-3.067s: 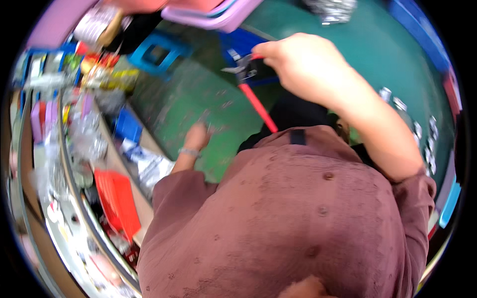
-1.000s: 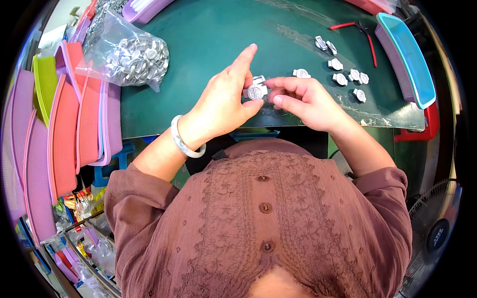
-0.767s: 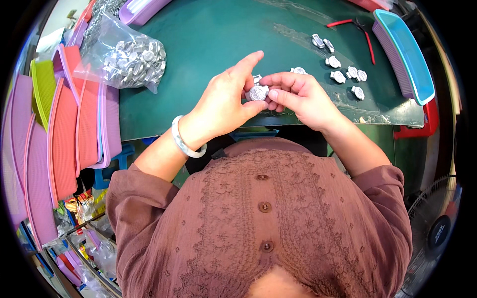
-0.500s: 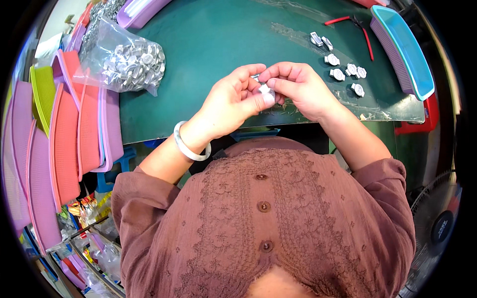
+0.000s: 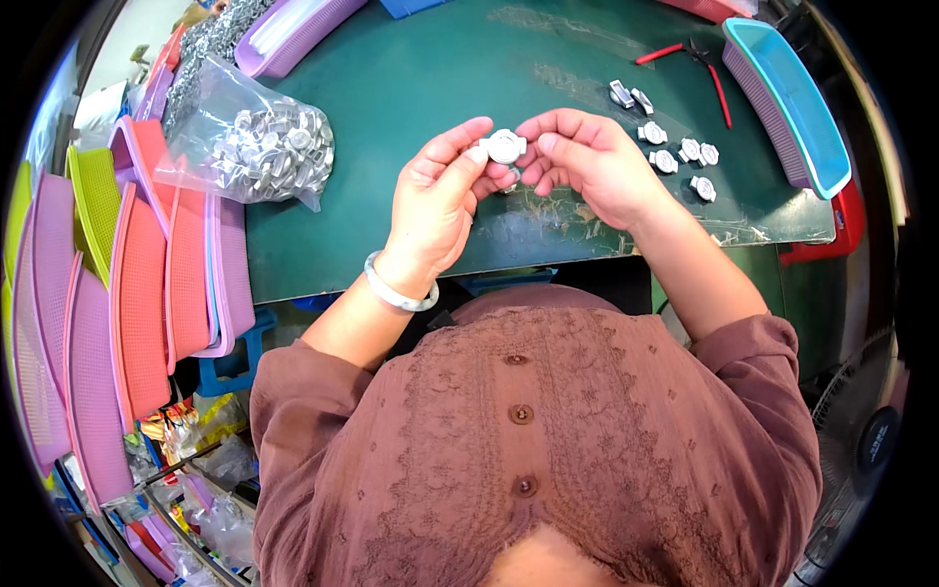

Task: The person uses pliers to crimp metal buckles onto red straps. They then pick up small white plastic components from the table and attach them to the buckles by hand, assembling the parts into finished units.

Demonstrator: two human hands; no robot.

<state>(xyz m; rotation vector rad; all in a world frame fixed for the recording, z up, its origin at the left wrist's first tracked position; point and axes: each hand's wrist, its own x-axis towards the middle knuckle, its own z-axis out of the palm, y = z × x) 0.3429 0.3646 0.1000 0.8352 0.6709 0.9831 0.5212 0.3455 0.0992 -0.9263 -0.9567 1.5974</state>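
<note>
My left hand (image 5: pixel 442 181) pinches a silver watch-shaped metal piece (image 5: pixel 505 147) between thumb and fingers, its round face turned up. A second small shiny bit (image 5: pixel 512 176) shows below it by the left fingertips; what it is I cannot make out. My right hand (image 5: pixel 592 161) is at the piece's right end, fingers bent and apart, the thumb off the piece. Whether a right fingertip touches it is unclear. Several similar watch-shaped pieces (image 5: pixel 703 188) lie on the green table (image 5: pixel 411 78) beyond my right hand.
A clear bag (image 5: pixel 284 147) of silver pieces stands on the table at left. Red-handled pliers (image 5: pixel 722 93) lie at far right beside a turquoise-and-purple basket (image 5: pixel 807 108). Stacked coloured baskets (image 5: pixel 137 303) crowd the left side. A purple basket (image 5: pixel 293 39) is at the back left.
The piece, earlier mostly hidden between both hands, now shows its round face in my left fingers. My right thumb has come off it, and the hands have parted slightly.
</note>
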